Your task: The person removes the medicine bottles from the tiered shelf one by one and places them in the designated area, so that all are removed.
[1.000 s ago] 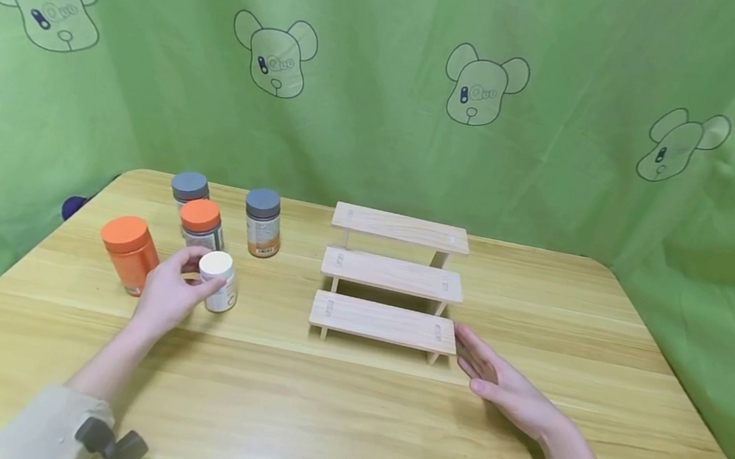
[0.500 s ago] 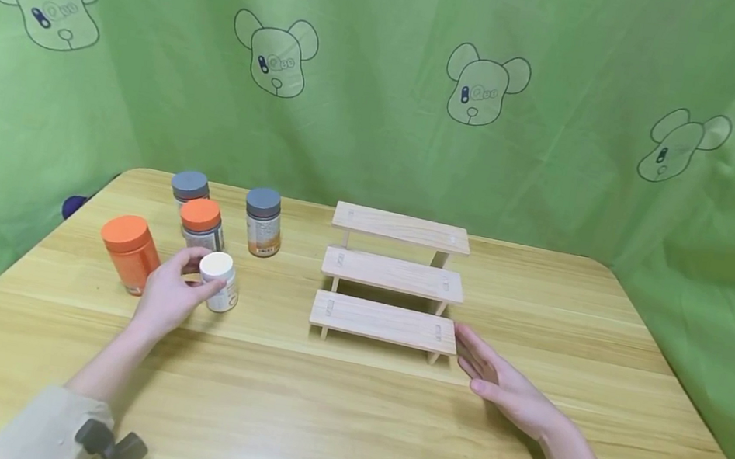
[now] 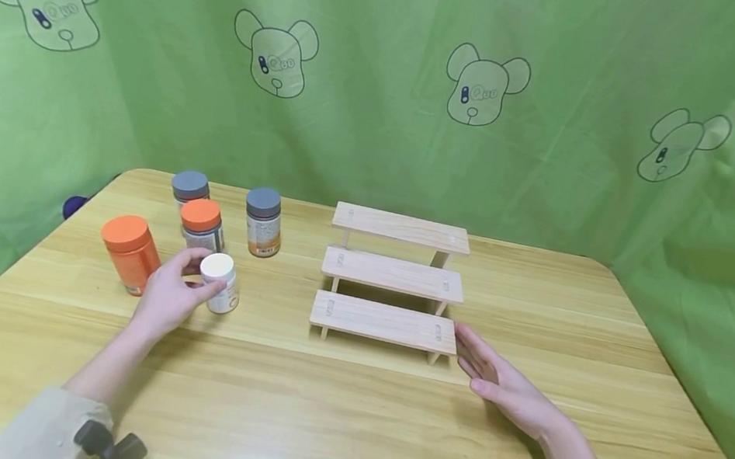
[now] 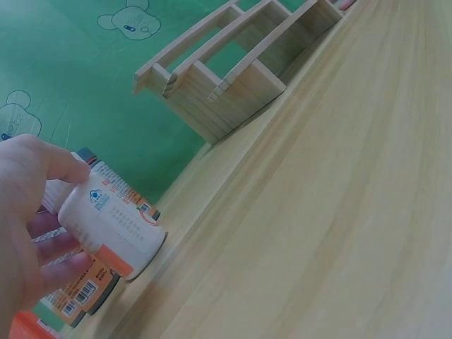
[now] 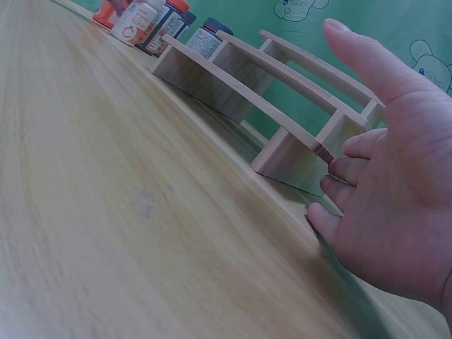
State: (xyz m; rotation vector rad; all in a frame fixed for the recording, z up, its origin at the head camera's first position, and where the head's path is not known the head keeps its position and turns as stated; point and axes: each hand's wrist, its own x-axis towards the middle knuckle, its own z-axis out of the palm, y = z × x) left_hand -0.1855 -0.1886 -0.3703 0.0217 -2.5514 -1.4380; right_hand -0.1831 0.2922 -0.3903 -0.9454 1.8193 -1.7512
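My left hand (image 3: 170, 291) holds a small white pill bottle (image 3: 226, 294) between thumb and fingers. The bottle stands on the table at the left; its printed label (image 4: 116, 219) shows in the left wrist view, with the fingers partly behind it. At the centre stands a three-step wooden display rack (image 3: 384, 321) with bare shelves. My right hand (image 3: 510, 391) is beside the rack's right end, its fingers extended and its fingertips at the lowest shelf's edge. In the right wrist view the thumb stands apart and the palm (image 5: 402, 205) holds nothing.
Left of the white bottle stands an orange bottle (image 3: 133, 259). Behind it are an orange-capped bottle (image 3: 202, 222) and two grey-capped bottles, one (image 3: 262, 224) nearer the rack and one (image 3: 190, 187) farther back. A green curtain (image 3: 379, 145) hangs behind the wooden table (image 3: 325, 427).
The white pill bottle has shifted very slightly to the right within my left hand's hold. My right hand and the rack have stayed in place.
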